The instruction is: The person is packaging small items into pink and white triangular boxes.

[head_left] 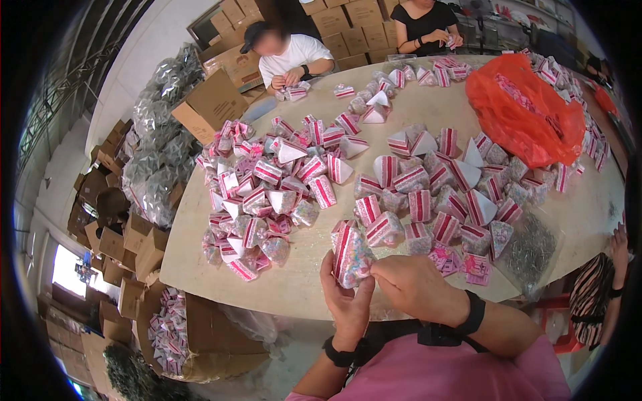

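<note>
My left hand (pixel 348 301) holds a cake-slice-shaped pack (pixel 352 255) near the table's front edge. The pack is a pink-and-white striped wedge, with pastel bits showing through its clear wrap. Thumb and fingers close round its lower part. At the pack's lower right end, my right hand (pixel 411 287) is closed with curled fingers. Its fingertips are hidden, so what they pinch cannot be made out. Just beyond both hands lies a pile of similar packs (pixel 419 206). Small pink printed cards (pixel 476 269) lie to the right, beside a clear bag of thin dark pieces (pixel 531 250).
Another heap of packs (pixel 267 174) covers the left of the pale table (pixel 194 250). A red plastic bag (pixel 528 110) sits at the back right. Two people (pixel 287 60) work across the table; another person's arm (pixel 619 260) is at right. An open carton (pixel 214 337) stands below left.
</note>
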{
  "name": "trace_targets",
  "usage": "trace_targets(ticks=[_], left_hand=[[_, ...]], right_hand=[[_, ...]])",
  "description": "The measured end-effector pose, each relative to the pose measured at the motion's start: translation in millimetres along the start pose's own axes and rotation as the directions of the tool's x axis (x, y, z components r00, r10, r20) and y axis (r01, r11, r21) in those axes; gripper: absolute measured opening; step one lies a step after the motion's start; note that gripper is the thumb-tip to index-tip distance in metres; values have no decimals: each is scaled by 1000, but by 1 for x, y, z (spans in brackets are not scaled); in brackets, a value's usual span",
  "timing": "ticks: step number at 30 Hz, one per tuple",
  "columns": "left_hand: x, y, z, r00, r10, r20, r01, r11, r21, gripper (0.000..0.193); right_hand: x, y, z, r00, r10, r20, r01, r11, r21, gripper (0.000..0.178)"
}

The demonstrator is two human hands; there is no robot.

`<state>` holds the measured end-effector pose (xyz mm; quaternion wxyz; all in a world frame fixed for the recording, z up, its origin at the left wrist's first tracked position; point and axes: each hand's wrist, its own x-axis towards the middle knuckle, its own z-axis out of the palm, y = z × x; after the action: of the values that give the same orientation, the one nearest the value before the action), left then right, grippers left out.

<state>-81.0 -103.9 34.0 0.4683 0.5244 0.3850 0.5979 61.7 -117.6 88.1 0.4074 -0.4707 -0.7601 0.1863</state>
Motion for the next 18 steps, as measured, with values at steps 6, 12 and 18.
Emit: trace_targets(ticks=[6,12,18], left_hand=[[0,-1,1,999,-36,12,37,995,-91,74],[0,-2,2,999,-32,17,33,997,-74,74],[0,-7,1,1000,24,4,-24,999,29,73]], right_hand=[[1,-3,-4,1000,11,19,-11,1000,-9,8],[1,-3,-5,999,26,34,-25,1000,-13,8],[1,0,-4,999,-23,44,26,996,-80,9]])
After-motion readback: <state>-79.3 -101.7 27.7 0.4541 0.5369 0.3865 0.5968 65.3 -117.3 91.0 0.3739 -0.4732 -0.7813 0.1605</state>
